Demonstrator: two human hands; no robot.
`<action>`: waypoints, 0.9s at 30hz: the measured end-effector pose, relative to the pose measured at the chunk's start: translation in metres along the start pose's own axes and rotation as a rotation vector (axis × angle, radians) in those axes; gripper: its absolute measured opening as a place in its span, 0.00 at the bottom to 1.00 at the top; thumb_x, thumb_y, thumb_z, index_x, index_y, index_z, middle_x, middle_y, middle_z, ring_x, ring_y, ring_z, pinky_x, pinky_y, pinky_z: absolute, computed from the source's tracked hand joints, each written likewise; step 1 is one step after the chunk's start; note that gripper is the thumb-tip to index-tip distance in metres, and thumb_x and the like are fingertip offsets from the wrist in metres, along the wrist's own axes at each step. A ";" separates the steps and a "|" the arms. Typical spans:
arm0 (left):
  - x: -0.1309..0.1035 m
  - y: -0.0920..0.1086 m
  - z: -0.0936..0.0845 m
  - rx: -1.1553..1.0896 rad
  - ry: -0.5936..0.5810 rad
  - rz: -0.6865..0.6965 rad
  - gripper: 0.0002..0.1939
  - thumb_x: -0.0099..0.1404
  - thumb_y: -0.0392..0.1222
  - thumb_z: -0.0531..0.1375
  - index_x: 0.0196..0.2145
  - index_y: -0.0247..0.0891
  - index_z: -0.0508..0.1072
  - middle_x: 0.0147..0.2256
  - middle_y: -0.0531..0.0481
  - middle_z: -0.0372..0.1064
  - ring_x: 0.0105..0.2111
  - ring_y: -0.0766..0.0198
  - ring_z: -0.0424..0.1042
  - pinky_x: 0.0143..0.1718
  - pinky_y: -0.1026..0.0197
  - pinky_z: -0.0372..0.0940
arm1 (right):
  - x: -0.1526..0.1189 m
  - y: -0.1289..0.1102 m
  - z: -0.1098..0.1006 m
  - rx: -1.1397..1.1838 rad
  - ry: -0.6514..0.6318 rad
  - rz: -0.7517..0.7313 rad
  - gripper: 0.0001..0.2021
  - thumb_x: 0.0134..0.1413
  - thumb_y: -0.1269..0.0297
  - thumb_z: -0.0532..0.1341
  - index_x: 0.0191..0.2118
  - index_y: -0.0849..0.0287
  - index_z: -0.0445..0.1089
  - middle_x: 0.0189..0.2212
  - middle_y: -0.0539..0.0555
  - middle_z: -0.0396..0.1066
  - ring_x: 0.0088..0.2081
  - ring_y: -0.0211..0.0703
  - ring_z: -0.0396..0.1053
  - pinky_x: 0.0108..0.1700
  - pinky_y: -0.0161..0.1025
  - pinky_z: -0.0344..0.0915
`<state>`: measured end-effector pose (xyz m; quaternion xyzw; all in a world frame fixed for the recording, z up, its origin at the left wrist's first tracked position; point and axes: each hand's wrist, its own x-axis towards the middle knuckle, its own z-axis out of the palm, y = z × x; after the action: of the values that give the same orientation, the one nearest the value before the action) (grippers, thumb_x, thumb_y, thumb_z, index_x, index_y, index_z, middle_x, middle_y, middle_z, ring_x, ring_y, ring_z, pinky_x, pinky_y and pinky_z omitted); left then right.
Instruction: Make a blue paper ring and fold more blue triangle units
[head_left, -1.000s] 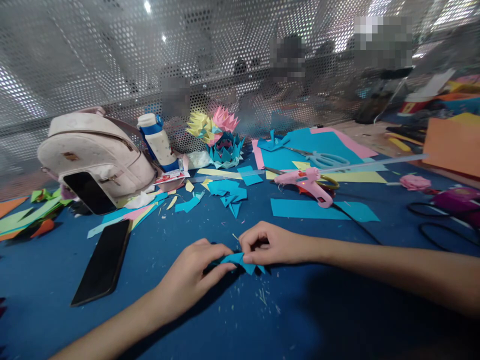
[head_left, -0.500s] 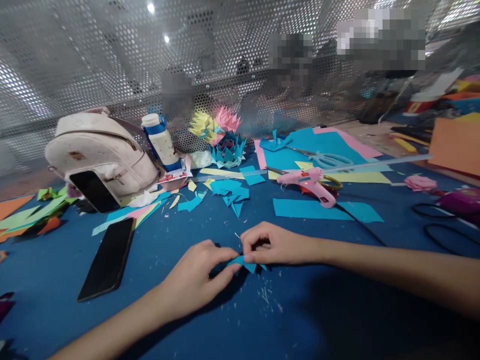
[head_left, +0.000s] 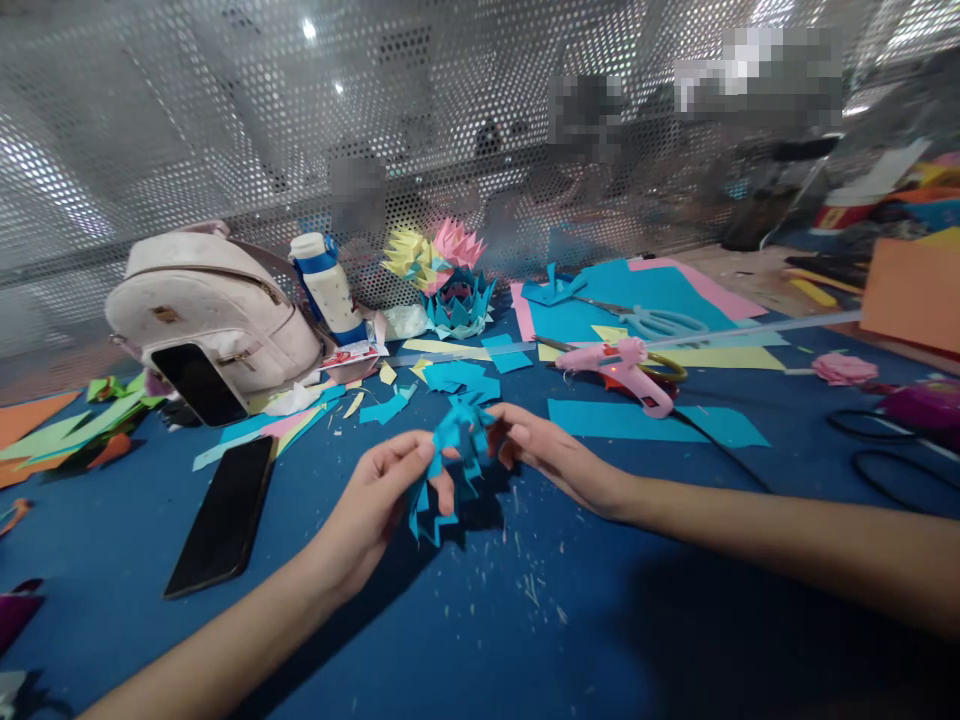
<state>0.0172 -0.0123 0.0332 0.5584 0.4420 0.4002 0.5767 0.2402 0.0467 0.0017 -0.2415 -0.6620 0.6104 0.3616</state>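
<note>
A blue paper strip with a zigzag, pointed edge (head_left: 466,430) is held up off the blue table, curled into a loop. My left hand (head_left: 386,490) is closed on its left side, thumb on the front and a fingertip showing through the loop. At the other end, my right hand (head_left: 547,450) has its fingers bent in against the paper; the exact grip is partly hidden. Blue paper scraps (head_left: 461,380) lie just behind the strip. Farther back stand a blue paper flower (head_left: 459,300), a yellow one (head_left: 409,258) and a pink one (head_left: 459,243).
A pink glue gun (head_left: 619,365) with its cord lies right of centre, near a blue paper rectangle (head_left: 660,422) and light-blue scissors (head_left: 664,320). On the left are a dark phone (head_left: 225,515), a pale backpack (head_left: 217,300) with another phone (head_left: 199,383), and a bottle (head_left: 328,290).
Both hands have raised the blue strip from the table and moved it slightly away from me. It now shows as an upright loop, and my hands have turned more upright around it.
</note>
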 end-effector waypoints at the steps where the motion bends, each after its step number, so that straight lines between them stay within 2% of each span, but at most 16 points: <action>1: 0.001 -0.001 -0.002 -0.059 0.044 -0.008 0.16 0.73 0.54 0.55 0.39 0.39 0.72 0.26 0.53 0.72 0.27 0.67 0.66 0.30 0.67 0.58 | 0.001 0.002 0.000 0.020 0.032 0.004 0.23 0.63 0.43 0.56 0.50 0.58 0.66 0.40 0.54 0.66 0.39 0.41 0.63 0.38 0.37 0.60; 5: 0.006 -0.008 -0.003 -0.224 0.115 -0.052 0.15 0.65 0.54 0.65 0.35 0.38 0.73 0.36 0.50 0.74 0.33 0.67 0.69 0.34 0.68 0.61 | 0.002 0.004 0.001 -0.037 0.001 -0.001 0.19 0.62 0.46 0.59 0.47 0.57 0.66 0.42 0.54 0.65 0.40 0.41 0.64 0.38 0.37 0.61; 8: 0.008 -0.015 -0.001 -0.281 0.110 -0.088 0.15 0.60 0.51 0.70 0.34 0.36 0.76 0.33 0.51 0.71 0.29 0.70 0.65 0.32 0.68 0.60 | 0.001 0.000 0.002 -0.172 -0.031 -0.023 0.15 0.63 0.49 0.59 0.44 0.57 0.66 0.41 0.53 0.65 0.40 0.41 0.64 0.42 0.39 0.63; 11: 0.007 -0.019 0.001 -0.314 0.094 -0.109 0.15 0.58 0.50 0.71 0.32 0.35 0.77 0.27 0.54 0.67 0.25 0.71 0.62 0.29 0.69 0.59 | -0.002 -0.005 0.002 -0.315 0.046 -0.118 0.12 0.65 0.52 0.58 0.41 0.57 0.67 0.38 0.53 0.65 0.39 0.41 0.63 0.43 0.40 0.63; 13: 0.006 -0.018 0.003 -0.326 0.073 -0.116 0.15 0.56 0.49 0.72 0.32 0.35 0.76 0.27 0.54 0.68 0.25 0.71 0.64 0.30 0.68 0.61 | -0.004 -0.007 0.002 -0.374 0.106 -0.186 0.12 0.66 0.53 0.58 0.39 0.57 0.67 0.37 0.52 0.64 0.37 0.40 0.63 0.42 0.39 0.63; 15: 0.006 -0.017 0.005 -0.328 0.049 -0.118 0.16 0.55 0.48 0.73 0.34 0.35 0.77 0.28 0.52 0.71 0.26 0.70 0.68 0.33 0.67 0.65 | -0.005 -0.007 0.002 -0.392 0.078 -0.223 0.11 0.66 0.54 0.58 0.41 0.57 0.68 0.38 0.53 0.65 0.37 0.40 0.64 0.42 0.39 0.63; 18: 0.004 -0.018 0.009 -0.318 0.019 -0.114 0.17 0.55 0.47 0.74 0.35 0.35 0.77 0.30 0.50 0.75 0.30 0.68 0.73 0.39 0.64 0.69 | -0.005 -0.006 0.003 -0.420 -0.077 -0.214 0.15 0.62 0.52 0.62 0.46 0.57 0.69 0.42 0.54 0.68 0.41 0.42 0.66 0.45 0.40 0.64; 20: 0.002 -0.020 0.012 -0.302 0.003 -0.116 0.17 0.56 0.48 0.73 0.36 0.34 0.77 0.30 0.49 0.76 0.31 0.66 0.76 0.41 0.63 0.71 | -0.005 -0.005 0.004 -0.466 -0.122 -0.216 0.15 0.60 0.52 0.64 0.45 0.57 0.70 0.41 0.54 0.70 0.43 0.44 0.66 0.47 0.42 0.63; 24: 0.000 -0.025 0.014 -0.230 -0.028 -0.110 0.17 0.60 0.49 0.70 0.40 0.34 0.77 0.34 0.45 0.79 0.36 0.62 0.79 0.45 0.59 0.72 | -0.004 -0.003 0.005 -0.539 -0.101 -0.262 0.10 0.62 0.56 0.63 0.36 0.58 0.71 0.35 0.53 0.71 0.41 0.43 0.66 0.46 0.42 0.62; 27: 0.001 -0.026 0.009 -0.129 -0.052 -0.069 0.17 0.63 0.50 0.67 0.43 0.33 0.76 0.38 0.42 0.79 0.38 0.59 0.79 0.46 0.56 0.73 | -0.004 -0.002 0.004 -0.571 -0.077 -0.255 0.09 0.63 0.58 0.62 0.36 0.58 0.71 0.34 0.52 0.71 0.39 0.43 0.66 0.45 0.41 0.61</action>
<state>0.0251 -0.0159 0.0075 0.5147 0.4192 0.3930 0.6363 0.2396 0.0404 0.0034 -0.2247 -0.8450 0.3581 0.3274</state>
